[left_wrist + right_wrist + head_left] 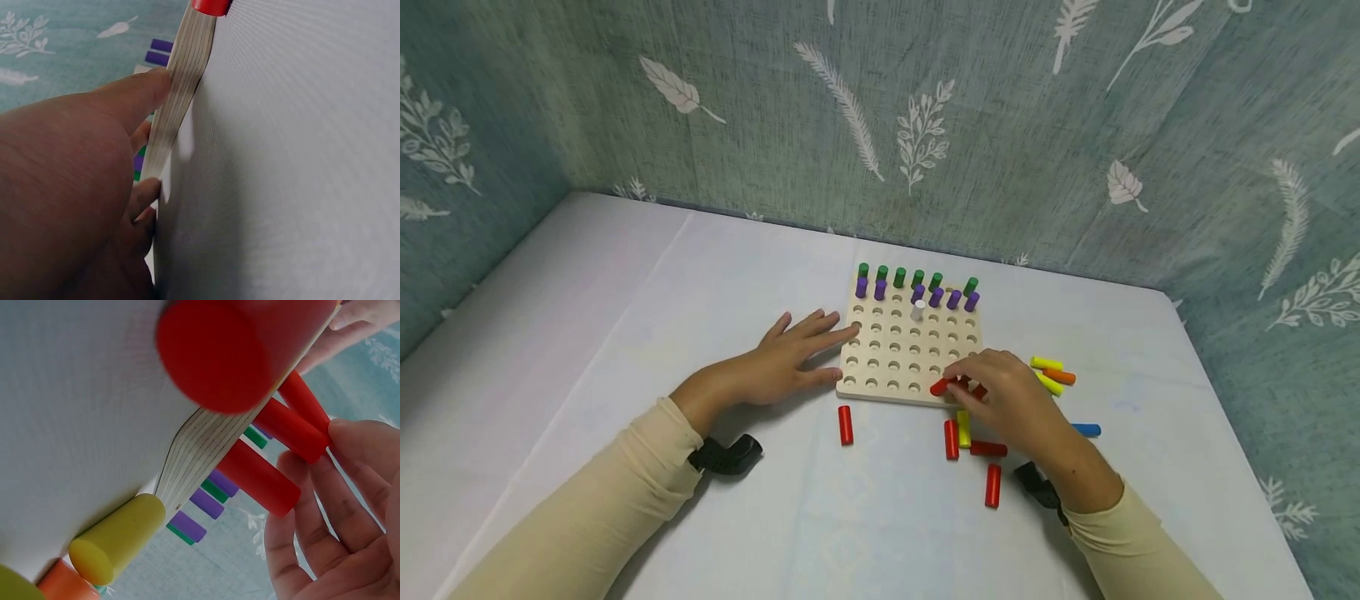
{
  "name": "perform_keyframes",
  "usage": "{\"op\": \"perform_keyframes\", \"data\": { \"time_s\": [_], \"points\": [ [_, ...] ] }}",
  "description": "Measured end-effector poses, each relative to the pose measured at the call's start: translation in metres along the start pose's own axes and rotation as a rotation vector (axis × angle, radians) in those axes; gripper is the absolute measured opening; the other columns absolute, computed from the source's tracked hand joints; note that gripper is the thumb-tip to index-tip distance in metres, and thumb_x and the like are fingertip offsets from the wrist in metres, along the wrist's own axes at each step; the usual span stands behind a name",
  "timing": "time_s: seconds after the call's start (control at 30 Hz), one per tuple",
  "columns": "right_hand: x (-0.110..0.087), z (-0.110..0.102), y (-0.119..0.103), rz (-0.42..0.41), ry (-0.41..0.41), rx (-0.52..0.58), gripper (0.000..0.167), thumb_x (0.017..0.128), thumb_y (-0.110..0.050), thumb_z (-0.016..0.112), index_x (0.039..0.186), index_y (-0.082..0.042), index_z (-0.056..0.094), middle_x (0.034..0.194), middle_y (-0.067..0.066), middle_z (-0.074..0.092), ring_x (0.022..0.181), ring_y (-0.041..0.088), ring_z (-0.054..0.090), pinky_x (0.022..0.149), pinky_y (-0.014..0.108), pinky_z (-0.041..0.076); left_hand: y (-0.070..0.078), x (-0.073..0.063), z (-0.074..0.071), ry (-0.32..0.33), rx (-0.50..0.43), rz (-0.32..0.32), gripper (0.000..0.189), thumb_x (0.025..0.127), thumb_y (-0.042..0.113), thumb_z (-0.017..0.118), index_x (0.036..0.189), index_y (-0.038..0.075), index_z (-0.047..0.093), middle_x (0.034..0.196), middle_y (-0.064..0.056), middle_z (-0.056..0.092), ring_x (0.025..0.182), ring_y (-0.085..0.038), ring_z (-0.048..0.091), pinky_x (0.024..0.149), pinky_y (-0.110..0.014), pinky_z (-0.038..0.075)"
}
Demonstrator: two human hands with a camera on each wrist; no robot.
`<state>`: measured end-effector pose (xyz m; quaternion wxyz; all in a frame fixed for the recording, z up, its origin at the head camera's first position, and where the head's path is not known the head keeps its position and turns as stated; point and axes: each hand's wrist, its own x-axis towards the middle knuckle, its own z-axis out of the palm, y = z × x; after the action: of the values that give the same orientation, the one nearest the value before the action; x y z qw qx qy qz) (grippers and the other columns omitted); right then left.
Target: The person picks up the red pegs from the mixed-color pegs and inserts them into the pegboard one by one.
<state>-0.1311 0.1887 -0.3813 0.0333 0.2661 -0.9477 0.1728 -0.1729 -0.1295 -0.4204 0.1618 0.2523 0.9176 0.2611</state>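
A wooden pegboard (880,397) with rows of round holes lies on the table. My left hand (786,362) touches its left edge, fingers spread, with the thumb against the side. At the front right of the board, my right hand (1011,400) pinches a red peg (939,387) between thumb and fingers, tilted over the front row. In the right wrist view, two more red pegs (259,478) stand in the board beside the pinched one. Green pegs (899,277) fill most of the back row, purple pegs (936,297) stand in front of them, then one white peg (918,310).
Loose red pegs (846,425) lie in front of the board, with a yellow peg (964,428) among those at right. Right of the board are yellow pegs (1047,363), an orange peg (1060,377) and a blue peg (1087,430). A patterned cloth (850,108) hangs behind the table.
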Motion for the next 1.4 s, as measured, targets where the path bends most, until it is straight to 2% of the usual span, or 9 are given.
{"op": "perform_keyframes", "data": {
  "time_s": [0.27, 0.43, 0.6, 0.83, 1.03, 1.2, 1.4],
  "points": [
    [0.002, -0.001, 0.002, -0.038, 0.037, 0.009, 0.023, 0.084, -0.014, 0.082, 0.106, -0.011, 0.077, 0.098, 0.000, 0.076, 0.089, 0.017, 0.064, 0.076, 0.031, 0.059, 0.001, 0.000, -0.004, 0.027, 0.002, 0.015, 0.068, 0.099, 0.045, 0.059, 0.158, 0.032, 0.029, 0.168, -0.009, 0.019, 0.157, -0.031, 0.007, 0.123, -0.061, -0.006],
    [0.000, 0.001, 0.002, -0.044, 0.013, 0.007, 0.024, 0.084, -0.015, 0.082, 0.107, -0.012, 0.077, 0.099, -0.001, 0.076, 0.089, 0.015, 0.065, 0.078, 0.031, 0.059, 0.000, 0.000, -0.001, -0.005, 0.002, -0.003, 0.068, 0.099, 0.046, 0.059, 0.159, 0.033, 0.027, 0.169, -0.006, 0.017, 0.158, -0.029, 0.005, 0.123, -0.060, -0.007],
    [0.002, 0.002, 0.004, -0.079, 0.041, -0.005, 0.024, 0.084, -0.014, 0.081, 0.108, -0.012, 0.077, 0.098, -0.001, 0.077, 0.086, 0.016, 0.065, 0.081, 0.035, 0.057, 0.000, 0.000, -0.002, 0.021, 0.002, 0.010, 0.068, 0.099, 0.046, 0.058, 0.159, 0.032, 0.028, 0.168, -0.008, 0.018, 0.157, -0.031, 0.007, 0.123, -0.061, -0.006],
    [0.000, 0.004, 0.006, -0.070, 0.001, 0.027, 0.024, 0.085, -0.012, 0.080, 0.110, -0.013, 0.077, 0.098, -0.003, 0.077, 0.084, 0.013, 0.065, 0.080, 0.034, 0.056, -0.001, 0.002, 0.001, -0.009, -0.004, 0.002, 0.069, 0.099, 0.046, 0.058, 0.159, 0.034, 0.026, 0.169, -0.007, 0.016, 0.158, -0.030, 0.005, 0.123, -0.060, -0.007],
    [-0.001, 0.006, 0.009, -0.099, -0.004, 0.029, 0.026, 0.086, -0.009, 0.079, 0.111, -0.013, 0.077, 0.097, -0.002, 0.077, 0.079, 0.014, 0.062, 0.087, 0.039, 0.054, 0.001, 0.004, 0.002, 0.004, -0.004, -0.003, 0.068, 0.099, 0.046, 0.059, 0.159, 0.034, 0.028, 0.169, -0.007, 0.017, 0.158, -0.030, 0.006, 0.123, -0.060, -0.007],
    [-0.005, 0.007, 0.010, -0.069, -0.030, 0.029, 0.027, 0.085, -0.014, 0.080, 0.112, -0.014, 0.077, 0.099, -0.002, 0.077, 0.083, 0.012, 0.063, 0.086, 0.037, 0.056, 0.001, 0.005, 0.005, -0.021, -0.006, 0.011, 0.068, 0.099, 0.045, 0.058, 0.159, 0.032, 0.027, 0.169, -0.008, 0.016, 0.158, -0.030, 0.005, 0.123, -0.060, -0.007],
    [-0.003, 0.004, 0.012, -0.121, 0.050, 0.023, 0.024, 0.086, -0.019, 0.080, 0.109, -0.013, 0.076, 0.103, 0.000, 0.074, 0.100, 0.017, 0.064, 0.085, 0.035, 0.058, 0.000, 0.005, 0.005, -0.004, 0.002, -0.002, 0.068, 0.099, 0.044, 0.058, 0.159, 0.033, 0.027, 0.169, -0.007, 0.017, 0.158, -0.030, 0.005, 0.123, -0.059, -0.008]
  ]
}}
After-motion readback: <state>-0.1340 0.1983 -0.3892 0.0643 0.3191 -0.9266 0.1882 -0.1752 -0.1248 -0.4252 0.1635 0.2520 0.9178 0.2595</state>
